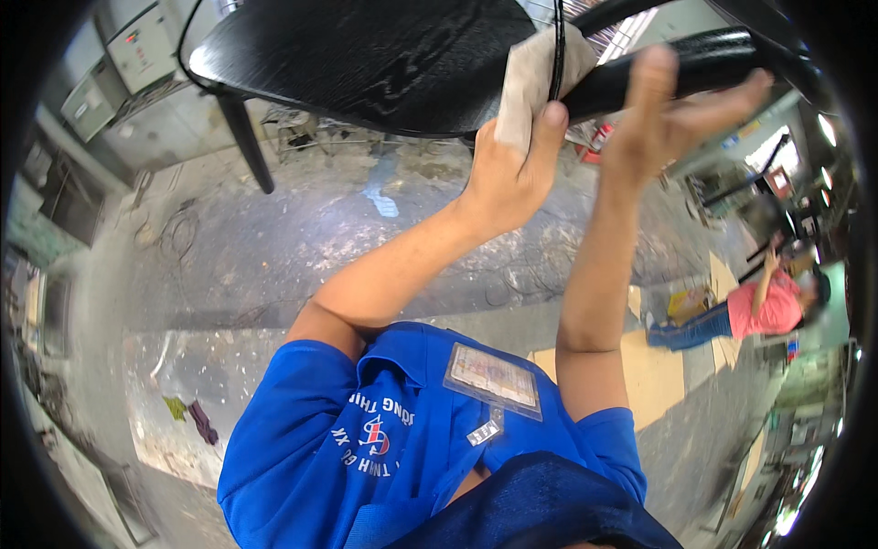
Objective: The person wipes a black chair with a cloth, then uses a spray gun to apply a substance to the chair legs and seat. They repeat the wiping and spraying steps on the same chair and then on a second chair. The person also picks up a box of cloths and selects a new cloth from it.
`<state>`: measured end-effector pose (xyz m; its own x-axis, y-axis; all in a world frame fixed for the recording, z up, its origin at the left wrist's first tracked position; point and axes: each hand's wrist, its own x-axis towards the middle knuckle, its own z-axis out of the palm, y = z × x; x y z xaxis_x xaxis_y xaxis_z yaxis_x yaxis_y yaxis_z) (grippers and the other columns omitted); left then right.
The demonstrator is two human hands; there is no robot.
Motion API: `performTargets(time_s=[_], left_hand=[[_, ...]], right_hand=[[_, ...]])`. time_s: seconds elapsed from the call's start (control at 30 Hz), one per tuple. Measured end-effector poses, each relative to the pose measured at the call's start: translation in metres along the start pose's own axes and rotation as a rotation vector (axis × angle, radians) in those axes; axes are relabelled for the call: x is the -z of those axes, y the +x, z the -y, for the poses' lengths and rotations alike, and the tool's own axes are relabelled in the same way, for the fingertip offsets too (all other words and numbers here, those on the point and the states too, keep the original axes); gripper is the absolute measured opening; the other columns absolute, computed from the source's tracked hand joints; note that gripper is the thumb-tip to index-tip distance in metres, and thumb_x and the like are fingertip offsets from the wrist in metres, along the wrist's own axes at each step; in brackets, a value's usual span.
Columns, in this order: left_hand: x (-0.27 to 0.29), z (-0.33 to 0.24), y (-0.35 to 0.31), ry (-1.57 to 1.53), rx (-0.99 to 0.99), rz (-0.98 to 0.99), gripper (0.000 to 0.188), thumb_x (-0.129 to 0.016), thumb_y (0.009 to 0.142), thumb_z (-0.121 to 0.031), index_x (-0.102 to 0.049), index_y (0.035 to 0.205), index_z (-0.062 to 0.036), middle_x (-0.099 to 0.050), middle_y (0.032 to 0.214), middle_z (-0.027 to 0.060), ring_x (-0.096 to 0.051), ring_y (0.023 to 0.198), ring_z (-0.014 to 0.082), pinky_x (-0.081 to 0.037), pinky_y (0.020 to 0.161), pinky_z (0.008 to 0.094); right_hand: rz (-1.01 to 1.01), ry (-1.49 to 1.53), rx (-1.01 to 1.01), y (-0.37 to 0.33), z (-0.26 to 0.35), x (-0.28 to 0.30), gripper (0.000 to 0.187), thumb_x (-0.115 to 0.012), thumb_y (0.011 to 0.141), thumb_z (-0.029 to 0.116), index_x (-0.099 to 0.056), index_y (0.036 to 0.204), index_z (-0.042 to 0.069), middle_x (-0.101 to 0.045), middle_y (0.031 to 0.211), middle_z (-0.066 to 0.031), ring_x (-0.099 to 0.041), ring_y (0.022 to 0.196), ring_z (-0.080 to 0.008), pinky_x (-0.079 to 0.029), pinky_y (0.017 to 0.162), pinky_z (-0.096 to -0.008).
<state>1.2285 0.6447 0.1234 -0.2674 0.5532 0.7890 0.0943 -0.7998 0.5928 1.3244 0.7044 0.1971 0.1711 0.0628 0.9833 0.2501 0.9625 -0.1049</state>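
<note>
One stained grey floor (274,265): spread out below and to the left of the left fingers (551,122).
Co-worker in pink (768,306): well apart from the right fingers (722,102), off to the right and lower in view.
Black chair (366,64): just beyond the left fingers; glossy, grained seat reaching from there away to the left, long axis running crosswise in front of the body; left hand nearer to the seat than right.
Cardboard (654,375): flat on the floor, well below the right fingers.
Chair leg (245,142): well left of the left fingers, slanting down from the seat.
Thick black rail (704,62): up and to the right of the left fingers, behind the right thumb in view; long axis running from beside the beige sheet (529,78) rightward and slightly upward; right hand nearer.
Right hand (640,142): spread wide, thumb well apart from fingers, nothing seen in grip; blurred, so cannot tell whether touching the rail.
Left hand (508,183): closed, beige sheet pinched between thumb and fingers.
Beige sheet: rising above the left fingers, creased; cloth or paper, cannot tell.
Thin black rod (558,46): near the left thumb tip, upright, in front of the sheet.
</note>
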Motion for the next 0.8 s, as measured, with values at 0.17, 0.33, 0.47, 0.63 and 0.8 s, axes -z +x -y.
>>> performTargets(time_s=[0.17, 0.33, 0.47, 0.63, 0.8], left_hand=[[0.052, -0.005, -0.044, 0.198, 0.113, 0.068, 0.037, -0.043, 0.1, -0.019, -0.044, 0.131, 0.0018, -0.052, 0.122, 0.0125, -0.053, 0.106, 0.0179, -0.042, 0.093, 0.0307], [0.092, -0.034, -0.038, 0.511, -0.256, -0.162, 0.037, -0.05, 0.096, -0.017, -0.046, 0.13, -0.0023, -0.048, 0.134, 0.0138, -0.047, 0.121, 0.0229, -0.037, 0.102, 0.0379], [0.106, 0.0, -0.047, 1.328, -0.594, 0.186, 0.043, -0.06, 0.087, -0.019, -0.05, 0.13, -0.0179, -0.044, 0.14, 0.0069, -0.037, 0.133, 0.0287, -0.024, 0.113, 0.0451], [0.176, 0.048, -0.045, 1.425, -0.994, 0.101, 0.059, -0.071, 0.074, -0.029, -0.05, 0.129, -0.0388, -0.029, 0.15, -0.0024, -0.017, 0.142, 0.0278, -0.012, 0.116, 0.0512], [0.159, 0.038, -0.052, 1.081, -0.818, -0.412, 0.053, -0.066, 0.082, -0.023, -0.049, 0.132, -0.0282, -0.029, 0.15, 0.0051, -0.007, 0.14, 0.0443, -0.004, 0.115, 0.054]], right_hand=[[-0.089, -0.146, -0.019, -0.059, -0.015, -0.027, 0.083, -0.058, 0.087, 0.005, 0.001, 0.146, 0.0, -0.019, 0.14, -0.0239, -0.05, 0.107, -0.0244, -0.047, 0.087, -0.0309], [-0.039, 0.495, -0.488, -0.106, -0.025, -0.031, 0.059, -0.061, 0.089, 0.007, -0.022, 0.132, -0.001, -0.054, 0.1, -0.0117, -0.056, 0.083, -0.0158, -0.048, 0.079, -0.0291], [0.038, 0.504, -0.536, -0.119, -0.027, -0.028, 0.031, -0.058, 0.091, 0.005, -0.037, 0.112, 0.0, -0.055, 0.085, -0.0099, -0.058, 0.073, -0.0156, -0.052, 0.069, -0.0301], [0.122, 0.661, -0.512, -0.113, -0.01, -0.013, 0.034, -0.059, 0.091, 0.006, -0.037, 0.117, -0.001, -0.053, 0.077, -0.0076, -0.056, 0.073, -0.0151, -0.05, 0.068, -0.0311], [0.117, 0.638, -0.588, -0.102, 0.017, 0.003, 0.03, -0.057, 0.092, 0.007, -0.039, 0.114, -0.002, -0.058, 0.081, -0.0093, -0.057, 0.07, -0.015, -0.05, 0.068, -0.0297]])
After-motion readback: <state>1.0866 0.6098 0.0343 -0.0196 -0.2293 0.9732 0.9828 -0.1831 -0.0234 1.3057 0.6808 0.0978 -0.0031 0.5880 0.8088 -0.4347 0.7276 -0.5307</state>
